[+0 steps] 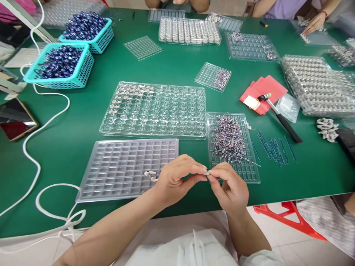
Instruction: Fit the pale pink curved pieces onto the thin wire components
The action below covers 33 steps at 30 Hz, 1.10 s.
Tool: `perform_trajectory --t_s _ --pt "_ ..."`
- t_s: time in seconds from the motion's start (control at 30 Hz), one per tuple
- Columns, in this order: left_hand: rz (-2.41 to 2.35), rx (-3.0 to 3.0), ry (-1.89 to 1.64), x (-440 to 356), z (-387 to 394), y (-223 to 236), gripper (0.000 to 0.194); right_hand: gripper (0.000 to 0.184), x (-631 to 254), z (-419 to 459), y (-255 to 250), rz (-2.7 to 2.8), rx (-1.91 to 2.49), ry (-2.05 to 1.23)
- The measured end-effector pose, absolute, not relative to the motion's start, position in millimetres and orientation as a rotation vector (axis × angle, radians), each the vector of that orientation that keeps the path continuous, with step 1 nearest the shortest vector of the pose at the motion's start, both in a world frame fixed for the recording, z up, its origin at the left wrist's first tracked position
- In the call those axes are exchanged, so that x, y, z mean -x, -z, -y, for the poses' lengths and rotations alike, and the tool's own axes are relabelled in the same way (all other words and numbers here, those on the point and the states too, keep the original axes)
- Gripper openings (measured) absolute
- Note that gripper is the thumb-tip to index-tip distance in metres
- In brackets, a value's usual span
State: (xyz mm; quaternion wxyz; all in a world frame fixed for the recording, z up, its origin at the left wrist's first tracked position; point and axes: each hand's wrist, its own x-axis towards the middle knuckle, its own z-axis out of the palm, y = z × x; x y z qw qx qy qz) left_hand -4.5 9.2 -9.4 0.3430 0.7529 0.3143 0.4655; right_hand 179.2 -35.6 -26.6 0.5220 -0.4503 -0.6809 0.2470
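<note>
Both hands meet in front of me, above the table's near edge. My left hand (pixel 179 179) pinches a small white piece (pixel 206 173) between thumb and fingers. At its other end, the thumb and index finger of my right hand (pixel 231 188) are closed on the same piece; most of it is hidden. Beside my left hand, white earbud shells (pixel 150 173) lie in a grey compartment tray (pixel 119 166). Just beyond my right hand, a heap of small parts with thin wires (pixel 229 138) covers a clear tray (pixel 251 173).
A large clear tray (pixel 155 111) holds white parts at its left. Rightward lie a hammer (pixel 285 123), red envelopes (pixel 262 90) and thin blue strips (pixel 273 149). Turquoise baskets (pixel 80 70) of dark blue parts, a phone (pixel 18 120) and a white cable (pixel 31 157) are left. People sit opposite.
</note>
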Motion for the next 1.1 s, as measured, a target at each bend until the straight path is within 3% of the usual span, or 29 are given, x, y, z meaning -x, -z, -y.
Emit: perform_trajectory --t_s 0.3,0.5,0.77,0.87,0.97,1.1 --pt "-0.845 -1.951 -1.199 4.1 -8.4 11.2 0.011 0.027 -177.1 33.2 23.2 1.686 1.098 -0.428" --pt "-0.879 -1.937 -1.141 9.4 -10.2 5.0 0.014 0.035 -180.1 40.4 29.4 1.589 1.175 -0.570" --pt "-1.374 -2.037 -0.528 73.7 -15.6 -39.4 0.010 0.023 -184.5 44.1 30.0 1.574 1.275 -0.565" --pt "-1.385 -2.135 -0.335 101.5 -17.9 -44.1 0.024 0.017 -184.9 42.9 26.0 1.589 1.301 -0.534" --pt "-1.576 -2.121 -0.299 121.0 -38.7 -49.0 0.037 0.014 -183.7 42.5 24.9 1.577 1.320 -0.546" --pt "-1.982 -1.917 -0.321 132.0 -107.1 -53.2 0.033 0.021 -178.9 44.2 25.8 1.529 1.384 -0.593"
